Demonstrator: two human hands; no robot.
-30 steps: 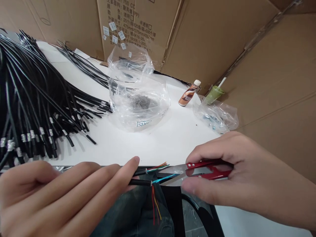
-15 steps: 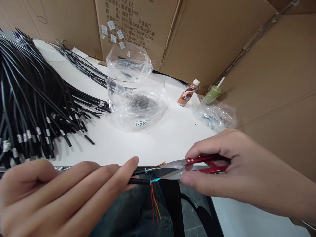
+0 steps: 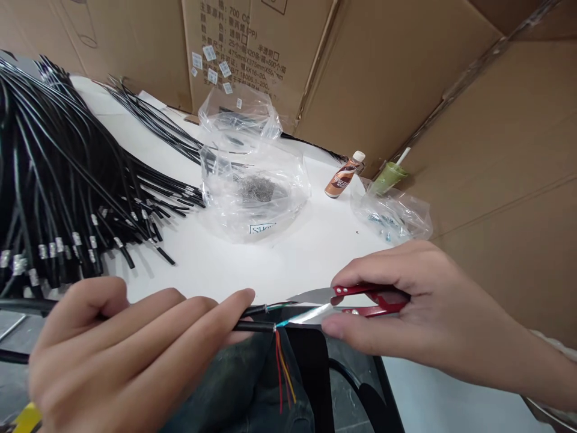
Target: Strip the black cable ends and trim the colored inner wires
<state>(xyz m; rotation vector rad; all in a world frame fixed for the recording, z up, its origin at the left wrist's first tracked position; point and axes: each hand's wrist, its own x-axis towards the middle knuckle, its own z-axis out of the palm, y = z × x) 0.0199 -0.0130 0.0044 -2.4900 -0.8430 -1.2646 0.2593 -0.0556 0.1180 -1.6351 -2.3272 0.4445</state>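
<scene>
Two black cables [image 3: 255, 326] are gripped side by side in my left hand [image 3: 148, 343], their stripped ends pointing right. From the nearer cable hang thin red, orange and yellow wires [image 3: 282, 367], while a light-blue strand sticks out sideways. Thin wires of the farther cable lie by the upper blade. My right hand [image 3: 406, 300] is closed on red-handled thread snips [image 3: 374, 310], thumb below and fingers above. Their blades stand apart, and the lower blade's tip is at the light-blue strand; whether it touches, I cannot tell.
A large bundle of black cables [image 3: 58, 174] covers the table's left side. Behind my hands lie a clear plastic bag [image 3: 279, 207] with grey fine material, a brown bottle [image 3: 341, 178], a green cup [image 3: 388, 177] and another plastic bag [image 3: 412, 216]. Cardboard [image 3: 383, 78] walls the back.
The snips and my right hand have shifted slightly left, bringing the blades farther over the stripped wires. My left hand still holds both cables; its wrist side now sits further right in view.
</scene>
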